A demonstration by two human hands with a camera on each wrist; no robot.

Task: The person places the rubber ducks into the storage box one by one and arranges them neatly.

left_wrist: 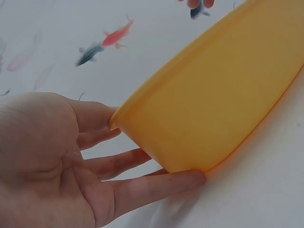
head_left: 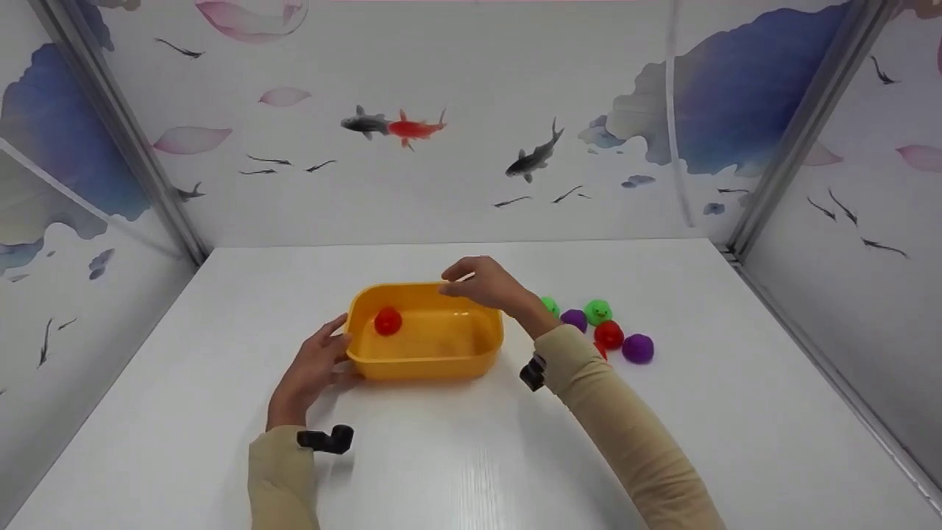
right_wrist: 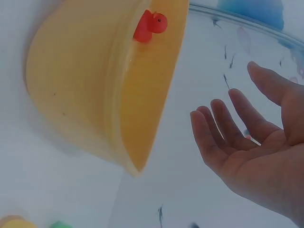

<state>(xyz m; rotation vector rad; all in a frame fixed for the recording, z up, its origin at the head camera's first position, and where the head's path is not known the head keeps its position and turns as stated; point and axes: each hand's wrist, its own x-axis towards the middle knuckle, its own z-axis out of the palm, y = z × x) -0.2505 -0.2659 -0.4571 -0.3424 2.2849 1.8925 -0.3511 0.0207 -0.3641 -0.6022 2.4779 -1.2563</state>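
Note:
A yellow plastic basin (head_left: 423, 368) stands on the white table. Inside it, near the left end, sits a small red rubber duck (head_left: 388, 321), its head plain in the right wrist view (right_wrist: 148, 27). My left hand (head_left: 313, 369) is at the basin's left end. In the left wrist view its extended fingers (left_wrist: 118, 164) touch the outer wall and rim. Above the basin's back right rim hovers my right hand (head_left: 482, 283), fingers spread and loosely bent, with nothing in them. The right wrist view shows its bare palm apart from the basin.
Right of the basin lies a loose group of small toys: green ducks (head_left: 598, 312), purple ones (head_left: 638, 348) and red ones (head_left: 609, 335). My right forearm partly covers some. A yellow toy (right_wrist: 18, 223) shows at the right wrist view's lower edge. Printed panels (head_left: 471, 199) enclose the table.

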